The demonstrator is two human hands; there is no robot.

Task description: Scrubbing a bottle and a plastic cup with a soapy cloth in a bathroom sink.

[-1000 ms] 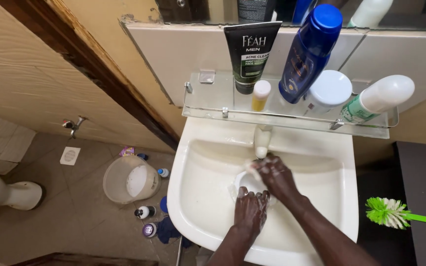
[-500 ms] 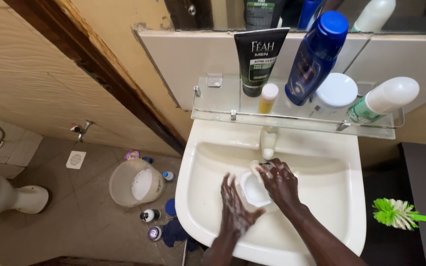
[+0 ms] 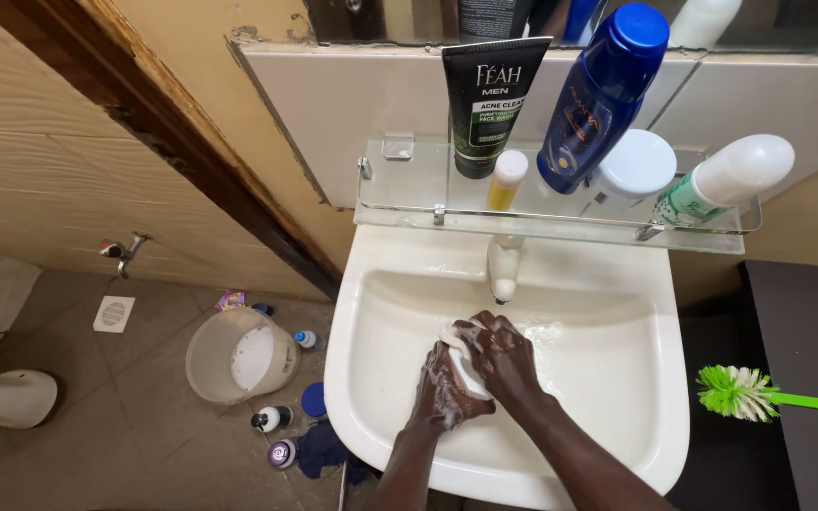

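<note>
Both my hands are over the bowl of a white sink (image 3: 608, 378), covered in soap lather. My left hand (image 3: 443, 393) and my right hand (image 3: 496, 352) are wrapped together around a small white object (image 3: 456, 343), mostly hidden between them. Just above the hands is the white tap (image 3: 504, 268). I cannot tell whether water is running.
A glass shelf (image 3: 400, 189) above the sink holds a black tube (image 3: 490, 99), a small yellow bottle (image 3: 505, 182), a blue bottle (image 3: 598, 95), a white jar (image 3: 634, 170) and a white-green bottle (image 3: 723, 185). A green brush (image 3: 745, 393) lies right. A bucket (image 3: 239, 355) and small bottles stand on the floor.
My left hand, spread open beside the white object half a second ago, has closed onto it against my right hand. The view shifted slightly left.
</note>
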